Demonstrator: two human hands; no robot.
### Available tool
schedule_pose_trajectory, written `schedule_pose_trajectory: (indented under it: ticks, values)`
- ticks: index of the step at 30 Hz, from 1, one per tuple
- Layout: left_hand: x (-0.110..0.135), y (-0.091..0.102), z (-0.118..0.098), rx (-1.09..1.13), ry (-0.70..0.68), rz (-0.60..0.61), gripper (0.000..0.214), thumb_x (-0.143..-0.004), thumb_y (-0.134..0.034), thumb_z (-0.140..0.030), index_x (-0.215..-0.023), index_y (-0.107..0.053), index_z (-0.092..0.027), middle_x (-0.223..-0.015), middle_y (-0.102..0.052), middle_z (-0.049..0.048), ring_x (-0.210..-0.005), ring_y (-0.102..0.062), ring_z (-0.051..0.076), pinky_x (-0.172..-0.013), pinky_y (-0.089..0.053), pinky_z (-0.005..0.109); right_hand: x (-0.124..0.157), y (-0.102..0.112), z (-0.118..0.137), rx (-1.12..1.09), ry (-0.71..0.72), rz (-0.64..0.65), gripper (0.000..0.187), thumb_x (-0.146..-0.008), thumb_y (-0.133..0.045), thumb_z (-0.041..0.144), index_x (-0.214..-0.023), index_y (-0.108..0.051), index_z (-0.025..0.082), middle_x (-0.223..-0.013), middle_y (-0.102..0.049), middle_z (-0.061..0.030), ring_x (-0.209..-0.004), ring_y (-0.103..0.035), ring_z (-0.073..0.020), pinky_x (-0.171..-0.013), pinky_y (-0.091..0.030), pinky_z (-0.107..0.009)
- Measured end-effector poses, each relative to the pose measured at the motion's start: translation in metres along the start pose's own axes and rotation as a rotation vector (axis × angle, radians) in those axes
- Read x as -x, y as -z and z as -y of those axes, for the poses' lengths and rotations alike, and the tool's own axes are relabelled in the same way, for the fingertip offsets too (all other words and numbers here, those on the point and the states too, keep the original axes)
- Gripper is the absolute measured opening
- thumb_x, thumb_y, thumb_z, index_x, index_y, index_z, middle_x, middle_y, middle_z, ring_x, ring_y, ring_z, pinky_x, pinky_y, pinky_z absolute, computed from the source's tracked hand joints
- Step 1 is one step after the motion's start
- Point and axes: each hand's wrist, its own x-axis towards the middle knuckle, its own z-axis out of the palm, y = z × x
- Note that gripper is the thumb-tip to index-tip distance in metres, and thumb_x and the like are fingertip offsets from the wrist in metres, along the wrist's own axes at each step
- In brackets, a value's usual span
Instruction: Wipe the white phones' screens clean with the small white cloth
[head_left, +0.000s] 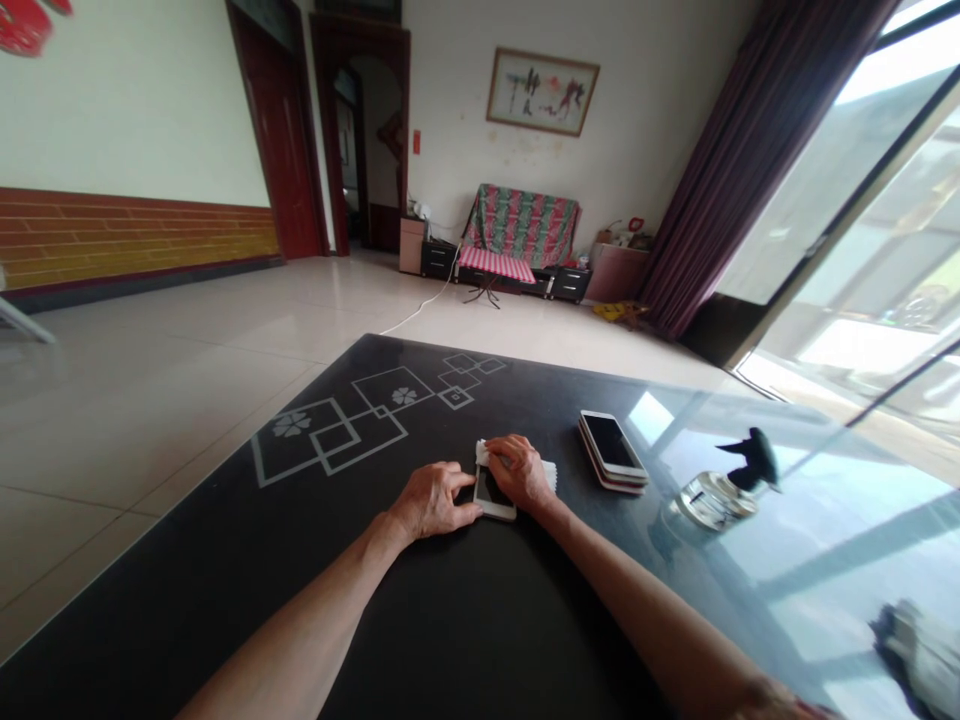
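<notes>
A white-framed smartphone (495, 508) lies screen up on the dark glossy table, partly covered by my hands. My left hand (435, 500) grips its left edge, with the thumb at the lower corner. Over the upper part of the screen, my right hand (519, 468) presses a white cloth (551, 474) with a zigzag edge. The cloth sticks out at the phone's top and to the right of the hand. To the right lies a stack of smartphones (613, 445), the top one white with a dark screen.
A clear spray bottle (716, 500) with a black trigger head stands right of the stack. A blurred grey-white bundle (922, 650) lies at the table's lower right. The table (337, 560) has a pale pattern of squares and flowers; beyond it is tiled floor.
</notes>
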Motion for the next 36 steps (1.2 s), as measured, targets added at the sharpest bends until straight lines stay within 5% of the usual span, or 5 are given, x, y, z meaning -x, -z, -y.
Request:
schedule_pose_trajectory:
  ticks: [16, 26, 36]
  values:
    - [0.000, 0.000, -0.001, -0.032, -0.035, -0.009, 0.020, -0.073, -0.064, -0.039, -0.077, -0.066, -0.020, -0.066, -0.055, -0.0003, -0.067, -0.052, 0.015, -0.061, -0.036, 0.026, 0.000, 0.012, 0.017, 0.046, 0.025, 0.159, 0.017, -0.075, -0.056, 0.013, -0.080, -0.069, 0.022, -0.090, -0.072, -0.0023, -0.087, -0.062, -0.0193, -0.085, -0.043, -0.033]
    - [0.001, 0.002, -0.004, -0.021, -0.015, -0.017, 0.018, -0.073, -0.065, -0.037, -0.076, -0.066, -0.020, -0.065, -0.054, -0.0010, -0.066, -0.051, 0.014, -0.062, -0.036, 0.026, -0.007, 0.014, 0.014, 0.245, 0.043, 0.302, 0.030, -0.091, -0.046, 0.026, -0.118, -0.060, 0.027, -0.132, -0.056, -0.0050, -0.113, -0.052, -0.0257, -0.089, -0.041, -0.042]
    - [0.000, 0.000, -0.002, -0.013, -0.027, -0.021, 0.019, -0.073, -0.065, -0.036, -0.083, -0.069, -0.021, -0.067, -0.055, -0.0003, -0.067, -0.053, 0.015, -0.064, -0.039, 0.027, -0.008, 0.013, 0.020, 0.193, 0.121, 0.325, 0.029, -0.089, -0.047, 0.018, -0.110, -0.067, 0.024, -0.120, -0.065, -0.0040, -0.112, -0.052, -0.0249, -0.095, -0.039, -0.042]
